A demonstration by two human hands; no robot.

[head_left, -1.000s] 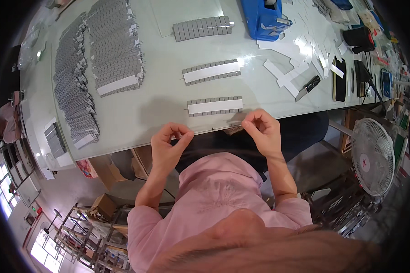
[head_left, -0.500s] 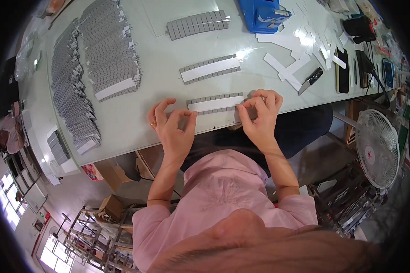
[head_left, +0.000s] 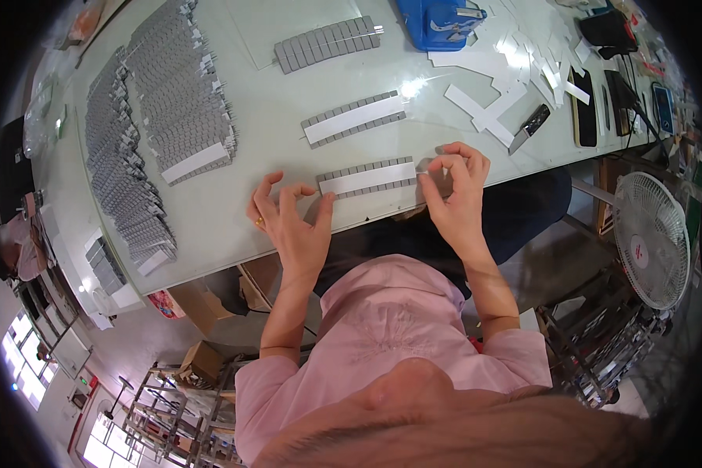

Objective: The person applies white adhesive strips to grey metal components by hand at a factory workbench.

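Note:
Before me on the table [head_left: 246, 234] lies a row of grey blocks [head_left: 374, 189] with a white strip [head_left: 366, 179] along its top. My left hand [head_left: 295, 230] is at the row's left end, fingers apart, with the thumb tip touching its near corner. My right hand [head_left: 459, 195] is just off the right end, thumb and index finger brought together in a pinch. Something thin and pale shows there, too small to name. Farther back lies a second block row with a white strip [head_left: 355, 119], and beyond it a bare block row [head_left: 327, 45] with thin wires sticking out.
Dense stacks of similar grey rows [head_left: 183, 101] cover the left side. A blue tool [head_left: 437, 23] stands at the back. White strips [head_left: 483, 113], a black-handled knife [head_left: 532, 125] and a phone [head_left: 583, 117] lie to the right. A fan [head_left: 647, 238] stands beside the table.
My right hand has moved slightly right, off the row's end, with the fingertips pinched. My left hand stays at the left end. The whole view has shifted a little.

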